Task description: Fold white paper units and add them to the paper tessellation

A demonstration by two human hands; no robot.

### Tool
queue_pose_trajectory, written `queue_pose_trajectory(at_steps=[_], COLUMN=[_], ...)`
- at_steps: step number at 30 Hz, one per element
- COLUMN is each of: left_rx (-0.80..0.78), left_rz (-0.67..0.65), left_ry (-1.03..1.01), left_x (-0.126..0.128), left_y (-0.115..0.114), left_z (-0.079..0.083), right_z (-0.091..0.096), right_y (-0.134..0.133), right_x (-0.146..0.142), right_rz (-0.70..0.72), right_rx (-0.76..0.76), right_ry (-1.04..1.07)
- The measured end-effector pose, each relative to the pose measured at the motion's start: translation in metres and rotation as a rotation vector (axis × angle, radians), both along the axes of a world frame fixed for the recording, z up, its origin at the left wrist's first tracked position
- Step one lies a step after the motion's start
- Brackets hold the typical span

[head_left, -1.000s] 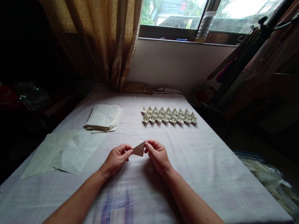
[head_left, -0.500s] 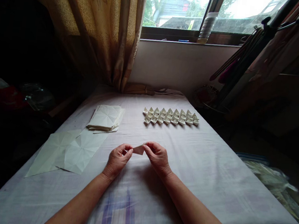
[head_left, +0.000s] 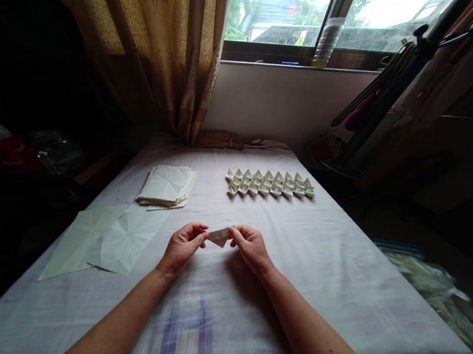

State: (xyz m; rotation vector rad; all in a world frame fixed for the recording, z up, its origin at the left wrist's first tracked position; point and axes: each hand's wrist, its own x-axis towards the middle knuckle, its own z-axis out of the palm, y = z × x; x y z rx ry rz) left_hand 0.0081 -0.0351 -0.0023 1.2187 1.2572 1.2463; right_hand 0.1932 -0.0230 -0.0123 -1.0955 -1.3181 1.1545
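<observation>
A small folded piece of pale paper is held just above the cloth-covered table, pinched at its two ends. My left hand grips its left end between thumb and fingers. My right hand grips its right end the same way. Farther back lie two rows of several small folded paper pieces. At the back left sits a stack of creased paper squares, and two creased sheets lie flat at the left.
A gold curtain hangs at the back left beside a window with a plastic bottle on its sill. Hanging clothes and hangers crowd the right. A plastic bag lies on the floor past the table's right edge.
The paper piece stood as an upright triangle a second ago; it is now turned flatter and narrower between my fingers. Both hands stayed in place.
</observation>
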Motion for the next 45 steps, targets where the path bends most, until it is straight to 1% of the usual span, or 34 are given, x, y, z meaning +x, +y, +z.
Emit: queue_pose_trajectory(at_steps=[9, 17, 23, 27, 32, 35, 42, 45], left_rx=[-0.149, -0.232, -0.240, -0.228, -0.199, -0.195, -0.207, -0.200], left_rz=[-0.066, -0.097, -0.061, -0.035, 0.017, 0.021, -0.012, -0.003], left_ry=[-0.081, -0.135, -0.164, -0.189, -0.216, -0.225, -0.223, -0.218], left_x=[-0.001, 0.000, 0.002, 0.000, 0.000, 0.000, 0.001, 0.004], left_y=[-0.003, -0.002, -0.004, -0.004, -0.002, -0.002, -0.004, -0.005], left_z=[0.010, 0.008, 0.011, 0.013, 0.012, 0.012, 0.013, 0.011], right_z=[0.003, -0.003, 0.000, -0.003, -0.007, -0.006, -0.009, -0.009], right_y=[0.000, 0.000, -0.002, -0.003, -0.003, -0.004, -0.004, -0.004], right_x=[-0.001, -0.004, -0.003, -0.004, -0.006, -0.005, -0.006, -0.007], right_rz=[0.009, -0.075, -0.043, -0.017, 0.027, 0.047, -0.018, -0.034], right_rx=[0.037, 0.063, 0.055, 0.042, 0.023, 0.012, 0.016, 0.012], right_ry=[-0.022, -0.029, -0.024, -0.020, -0.028, -0.041, -0.080, -0.082])
